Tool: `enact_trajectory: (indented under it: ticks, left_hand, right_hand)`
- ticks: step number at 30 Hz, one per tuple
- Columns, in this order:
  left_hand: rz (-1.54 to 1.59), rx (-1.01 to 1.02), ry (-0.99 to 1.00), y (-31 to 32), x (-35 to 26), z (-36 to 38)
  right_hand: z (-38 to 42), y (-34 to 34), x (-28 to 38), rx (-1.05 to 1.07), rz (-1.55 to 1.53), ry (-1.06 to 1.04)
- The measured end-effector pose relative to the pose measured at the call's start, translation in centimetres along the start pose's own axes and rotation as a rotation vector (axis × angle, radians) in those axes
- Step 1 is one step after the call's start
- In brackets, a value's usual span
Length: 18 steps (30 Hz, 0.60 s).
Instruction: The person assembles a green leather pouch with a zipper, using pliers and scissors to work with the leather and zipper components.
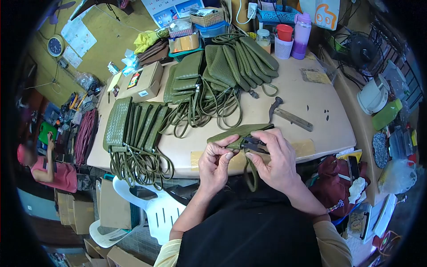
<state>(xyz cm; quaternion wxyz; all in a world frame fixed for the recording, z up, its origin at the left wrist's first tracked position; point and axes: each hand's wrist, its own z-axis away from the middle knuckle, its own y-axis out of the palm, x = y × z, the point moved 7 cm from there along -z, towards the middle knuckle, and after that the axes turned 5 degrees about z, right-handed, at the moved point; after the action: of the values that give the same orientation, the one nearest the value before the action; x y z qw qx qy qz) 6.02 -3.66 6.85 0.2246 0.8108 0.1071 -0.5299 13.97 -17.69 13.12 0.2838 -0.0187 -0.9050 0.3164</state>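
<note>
At the near edge of the table my left hand (214, 162) pinches the end of an olive-green pouch (238, 132). My right hand (278, 158) is closed around a small dark tool that looks like pliers (254, 145), its jaws at the pouch's corner near my left fingertips. Whatever sits between the jaws is too small to make out. A green strap loop (251, 175) hangs below the pouch between my hands. Just beyond lies a hammer (291, 119) with a wooden handle.
Green woven pouches with straps (133, 122) lie at the left, and more pouches (240, 62) are piled at the back. A box (144, 82), a purple bottle (301, 38) and baskets stand along the far side. A person in pink (55, 171) is at far left.
</note>
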Motion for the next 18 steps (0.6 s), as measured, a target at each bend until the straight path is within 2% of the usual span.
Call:
enact_trajectory:
  ticks: [5, 8, 18]
  left_hand:
    - [0.111, -0.025, -0.021, 0.0, -0.5, 0.1]
    - [0.164, -0.044, -0.019, -0.1, -0.9, -0.2]
    - [0.366, -0.079, -0.079, 0.5, -0.9, -0.5]
  right_hand:
    - [0.2, -0.3, 0.0, -0.056, -0.007, -0.011]
    - [0.4, -0.8, 1.1, -0.140, 0.170, -0.119]
    - [0.0, -1.0, 2.7, -0.260, 0.307, -0.250]
